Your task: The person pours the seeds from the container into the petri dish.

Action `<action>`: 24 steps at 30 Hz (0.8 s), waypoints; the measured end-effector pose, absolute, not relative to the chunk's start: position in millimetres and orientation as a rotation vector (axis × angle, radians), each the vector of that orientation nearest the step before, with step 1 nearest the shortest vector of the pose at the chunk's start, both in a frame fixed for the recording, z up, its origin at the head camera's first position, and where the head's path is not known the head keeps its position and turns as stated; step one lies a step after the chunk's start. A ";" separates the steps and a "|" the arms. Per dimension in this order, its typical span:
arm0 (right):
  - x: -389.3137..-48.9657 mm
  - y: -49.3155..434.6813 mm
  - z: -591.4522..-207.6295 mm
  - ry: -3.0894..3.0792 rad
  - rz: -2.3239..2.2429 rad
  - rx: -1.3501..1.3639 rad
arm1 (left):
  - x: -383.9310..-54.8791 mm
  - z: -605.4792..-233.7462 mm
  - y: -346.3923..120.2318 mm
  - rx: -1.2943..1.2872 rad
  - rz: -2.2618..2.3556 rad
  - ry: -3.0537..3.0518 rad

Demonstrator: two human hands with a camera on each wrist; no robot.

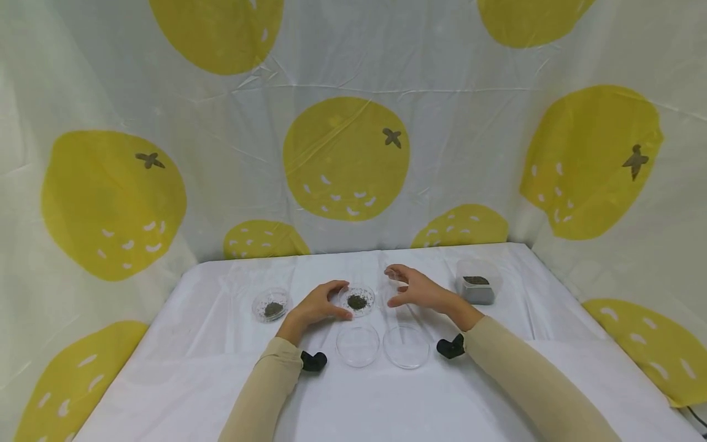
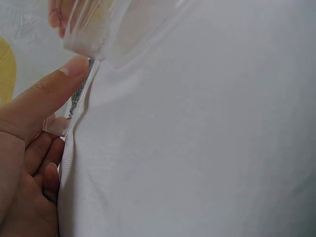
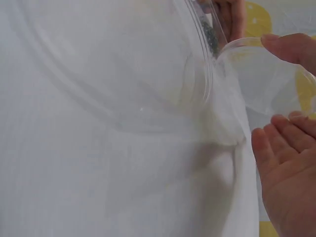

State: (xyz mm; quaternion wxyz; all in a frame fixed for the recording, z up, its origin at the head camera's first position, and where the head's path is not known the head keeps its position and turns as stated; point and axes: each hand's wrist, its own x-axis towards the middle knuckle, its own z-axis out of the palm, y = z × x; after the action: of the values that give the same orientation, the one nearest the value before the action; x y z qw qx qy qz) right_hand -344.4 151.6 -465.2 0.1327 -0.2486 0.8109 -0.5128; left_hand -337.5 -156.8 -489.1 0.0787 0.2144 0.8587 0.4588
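Note:
In the head view my left hand (image 1: 320, 302) grips the sides of a clear petri dish (image 1: 369, 305) holding a small heap of dark green flakes. The left wrist view has the thumb (image 2: 74, 67) at this dish's edge, the other fingers partly hidden behind. Just to the right, my right hand (image 1: 420, 290) holds a clear round petri dish piece (image 3: 261, 74), tilted on edge, between thumb and fingers. Nearer me, two clear round dish pieces lie side by side, a left one (image 1: 358, 366) and a right one (image 1: 406, 366).
Left of my left hand stands another petri dish (image 1: 284, 297) with dark flakes. At the back right is a clear plastic tub (image 1: 479, 298) with more flakes. The table's white cloth (image 1: 375, 405) has creases, and a lemon-print curtain (image 1: 342, 233) rises behind and at both sides.

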 end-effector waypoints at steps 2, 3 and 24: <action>-344.9 143.6 -461.9 2.295 -1.529 -0.720 | -337.9 -488.9 -157.1 0.637 1.376 2.573; -345.9 140.0 -461.7 2.268 -1.544 -0.723 | -338.3 -489.4 -157.3 0.636 1.373 2.575; -352.5 93.3 -468.1 2.358 -1.359 -0.734 | -338.6 -488.5 -155.4 0.633 1.325 2.600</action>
State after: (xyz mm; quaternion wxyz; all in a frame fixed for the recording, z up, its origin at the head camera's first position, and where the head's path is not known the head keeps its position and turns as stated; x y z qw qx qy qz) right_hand -352.5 93.3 -468.1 0.1606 -0.2568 0.8258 -0.4758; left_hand -338.6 -155.4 -488.5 0.0776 0.2112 0.8681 0.4425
